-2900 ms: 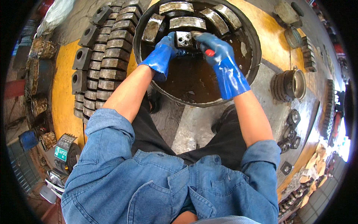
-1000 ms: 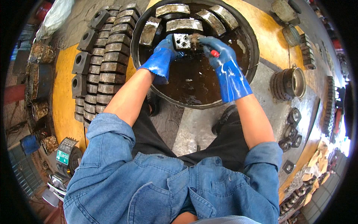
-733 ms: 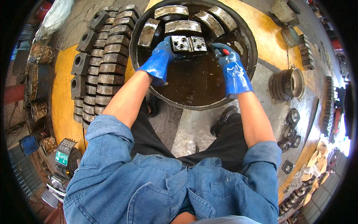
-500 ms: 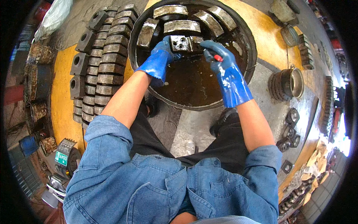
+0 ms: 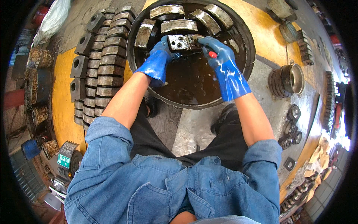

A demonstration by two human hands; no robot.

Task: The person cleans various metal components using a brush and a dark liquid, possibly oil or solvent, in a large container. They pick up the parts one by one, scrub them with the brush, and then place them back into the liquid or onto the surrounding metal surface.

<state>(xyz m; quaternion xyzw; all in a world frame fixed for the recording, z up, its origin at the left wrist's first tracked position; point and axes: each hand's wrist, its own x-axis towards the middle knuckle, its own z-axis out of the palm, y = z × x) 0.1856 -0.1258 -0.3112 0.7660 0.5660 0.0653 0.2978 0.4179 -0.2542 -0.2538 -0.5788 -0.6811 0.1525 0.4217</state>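
Note:
A wet metal block with several round holes (image 5: 178,44) is held above the near part of a round dark pan (image 5: 137,71). My left hand (image 5: 160,53), in a blue rubber glove, is closed around the block's left end. My right hand (image 5: 220,53), gloved the same way, is closed on a red-ended tool (image 5: 212,55) at the block's right end. Most of that tool is hidden in the glove, so its kind is unclear. Dark, oily liquid (image 5: 192,80) covers the pan's bottom. Behind the block, several curved metal segments (image 5: 179,26) lie in the pan.
Long rows of curved metal segments (image 5: 110,59) stand left of the pan, beside several dark blocks with round holes (image 5: 79,66). To the right are a stack of metal rings (image 5: 286,80) and several small round parts (image 5: 291,128). A glass jar (image 5: 288,33) stands at the far right.
My right hand has shifted slightly left and away from me, along the block. The left hand keeps its hold. The whole view has moved a little.

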